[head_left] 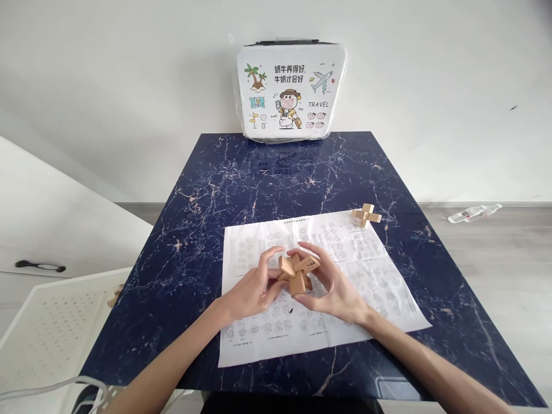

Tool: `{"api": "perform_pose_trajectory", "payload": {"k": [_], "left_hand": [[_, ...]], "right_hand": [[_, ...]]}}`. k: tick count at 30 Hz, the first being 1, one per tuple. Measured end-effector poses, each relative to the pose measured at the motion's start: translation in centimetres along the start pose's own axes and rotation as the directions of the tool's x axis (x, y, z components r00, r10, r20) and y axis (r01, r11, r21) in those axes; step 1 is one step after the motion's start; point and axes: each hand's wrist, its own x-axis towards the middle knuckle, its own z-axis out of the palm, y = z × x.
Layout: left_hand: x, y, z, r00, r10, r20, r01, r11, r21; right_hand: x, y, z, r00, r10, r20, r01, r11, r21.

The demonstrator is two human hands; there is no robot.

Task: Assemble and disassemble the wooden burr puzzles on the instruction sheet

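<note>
Between both hands is a wooden burr puzzle (297, 275) made of interlocking light-wood bars, one of them marked with a dark letter. My left hand (255, 287) pinches it from the left, thumb and fingers around a bar end. On the other side my right hand (334, 286) grips it with the thumb below and the fingers curled over the top. Under the hands lies a large white instruction sheet (245, 351) printed with small puzzle diagrams. A second, smaller wooden puzzle (366, 216) rests at the sheet's upper right corner.
The sheet lies on a dark blue marbled table (241, 190). At its far edge a white cartoon-printed case (263, 86) stands against the wall. A perforated white surface (56, 322) with a cable (56, 384) is at left; a plastic bottle (474, 213) lies on the floor at right.
</note>
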Motion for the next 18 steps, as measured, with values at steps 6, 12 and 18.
{"api": "perform_pose_trajectory", "payload": {"k": [6,12,18], "left_hand": [[0.0,0.2,-0.1,1.0,-0.031,-0.001,0.031,0.997,-0.077],[0.0,0.3,0.0,0.997,-0.071,-0.021,0.067,0.988,-0.139],[0.0,0.4,-0.1,0.995,-0.099,-0.014,0.094,0.976,-0.197]], "right_hand": [[0.2,0.3,-0.3,1.0,-0.021,-0.02,0.023,0.995,0.1],[0.3,0.2,-0.6,1.0,0.007,-0.024,-0.003,0.989,0.149],[1.2,0.0,-2.4,0.968,0.17,-0.184,-0.102,0.938,0.33]]}}
